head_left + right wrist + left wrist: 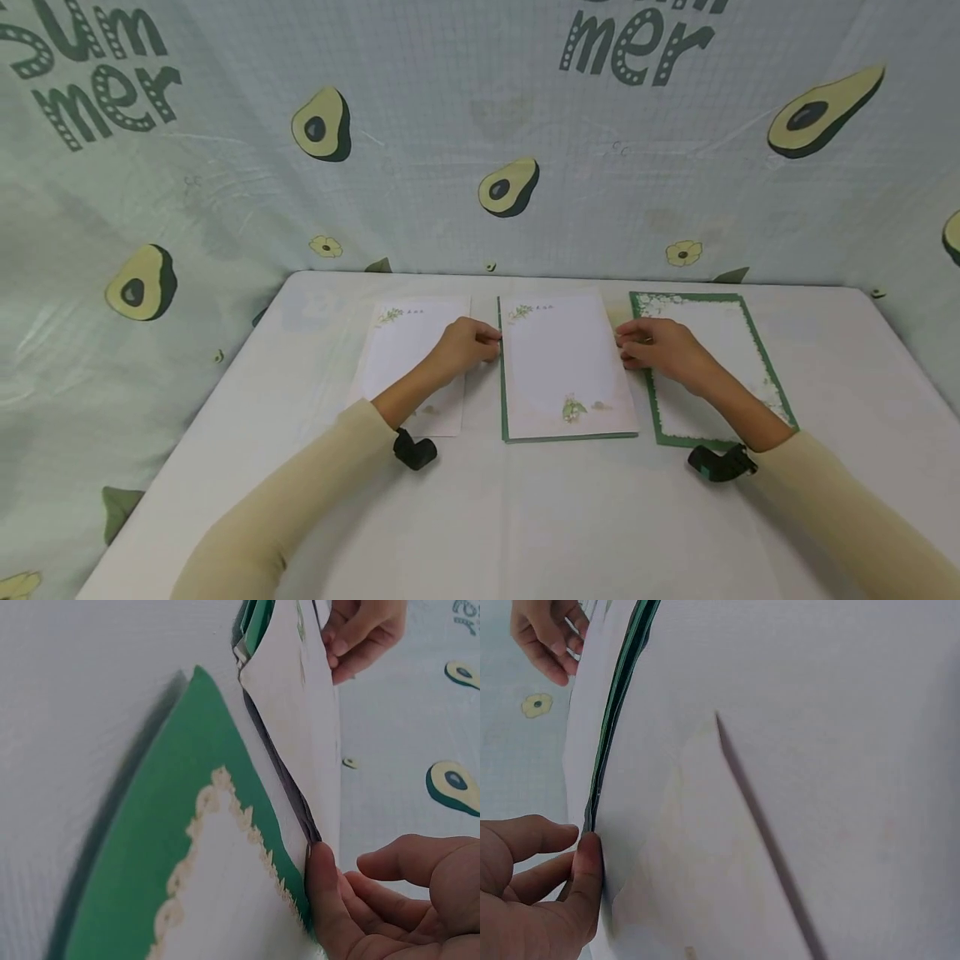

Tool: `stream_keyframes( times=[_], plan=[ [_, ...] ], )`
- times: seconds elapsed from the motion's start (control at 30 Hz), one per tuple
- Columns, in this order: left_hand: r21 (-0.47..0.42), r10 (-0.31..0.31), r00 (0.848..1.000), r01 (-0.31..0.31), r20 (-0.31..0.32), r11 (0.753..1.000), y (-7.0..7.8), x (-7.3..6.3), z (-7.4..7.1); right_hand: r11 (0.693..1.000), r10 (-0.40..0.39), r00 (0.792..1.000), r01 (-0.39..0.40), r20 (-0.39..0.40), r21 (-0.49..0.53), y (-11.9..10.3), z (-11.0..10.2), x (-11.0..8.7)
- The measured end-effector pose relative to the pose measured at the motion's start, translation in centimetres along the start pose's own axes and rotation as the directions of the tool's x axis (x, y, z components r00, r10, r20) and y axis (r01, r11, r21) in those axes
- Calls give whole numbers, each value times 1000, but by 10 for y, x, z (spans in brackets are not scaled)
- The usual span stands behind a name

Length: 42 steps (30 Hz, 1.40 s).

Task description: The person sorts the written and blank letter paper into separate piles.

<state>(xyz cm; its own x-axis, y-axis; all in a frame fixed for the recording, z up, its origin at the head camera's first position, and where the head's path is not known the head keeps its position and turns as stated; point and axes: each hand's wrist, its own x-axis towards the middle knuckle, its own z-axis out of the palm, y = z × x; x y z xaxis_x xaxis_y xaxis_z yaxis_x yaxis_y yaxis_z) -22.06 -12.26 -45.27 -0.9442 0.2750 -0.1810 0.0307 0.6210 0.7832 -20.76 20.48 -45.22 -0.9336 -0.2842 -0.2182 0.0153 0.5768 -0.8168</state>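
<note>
A paper stack [558, 358] with a pale floral sheet on top and green edges showing beneath lies between my two hands. My left hand [467, 343] touches its left edge with the fingertips; in the left wrist view the thumb [551, 835] is close to that edge. On the opposite side my right hand [667, 350] has its fingertips against the right edge. The right wrist view shows one finger [322, 874] on the edge and the thumb [401, 859] apart from it. The undersides of the sheets are hidden.
Under my left forearm lies another pale floral sheet [405, 350]. A green-bordered sheet [705, 333] lies partly beneath my right hand and wrist. All rest on a white-covered table [585, 517], with an avocado-print curtain [420, 183] behind it.
</note>
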Motion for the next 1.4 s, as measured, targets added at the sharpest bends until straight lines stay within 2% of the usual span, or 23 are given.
stream_keyframes(
  times=[0.23, 0.47, 0.6, 0.83, 0.9, 1.0, 1.13, 1.2, 1.3, 1.4],
  plan=[
    [-21, 11, 1000, -12, -20, 1000, -1, 2, 3, 1000, 8, 1000, -8, -11, -30, -2, -1, 1],
    [-75, 31, 992, -40, -118, 996, 0, -2, 8, 999, -33, 999, 33, -42, 8, -2, 3, -1],
    [-104, 43, 987, -59, -154, 993, 2, 0, 10, 998, -54, 996, 55, -77, 6, -2, 4, -2],
    [-143, 35, 973, -69, -228, 987, -2, 4, 13, 983, -88, 993, 100, -83, 157, 2, 10, -1],
    [-185, 19, 968, -68, -252, 980, -3, 3, 13, 977, -105, 989, 121, -100, 176, 3, 12, -1],
    [-308, -22, 962, -66, -273, 949, -2, 1, 12, 971, -124, 981, 151, -150, 184, 2, 15, -2],
    [-482, -69, 956, -82, -286, 872, -4, 2, 11, 960, -127, 969, 174, -213, 220, 0, 18, -3],
    [-526, -72, 952, -100, -298, 845, -4, 2, 11, 951, -133, 964, 190, -232, 242, -1, 19, -3],
    [-553, -67, 946, -126, -316, 824, -5, 3, 10, 936, -144, 957, 214, -251, 280, -1, 22, -2],
    [-592, -63, 944, -150, -323, 792, -7, 3, 10, 923, -151, 952, 232, -267, 307, 0, 24, -2]
  ],
)
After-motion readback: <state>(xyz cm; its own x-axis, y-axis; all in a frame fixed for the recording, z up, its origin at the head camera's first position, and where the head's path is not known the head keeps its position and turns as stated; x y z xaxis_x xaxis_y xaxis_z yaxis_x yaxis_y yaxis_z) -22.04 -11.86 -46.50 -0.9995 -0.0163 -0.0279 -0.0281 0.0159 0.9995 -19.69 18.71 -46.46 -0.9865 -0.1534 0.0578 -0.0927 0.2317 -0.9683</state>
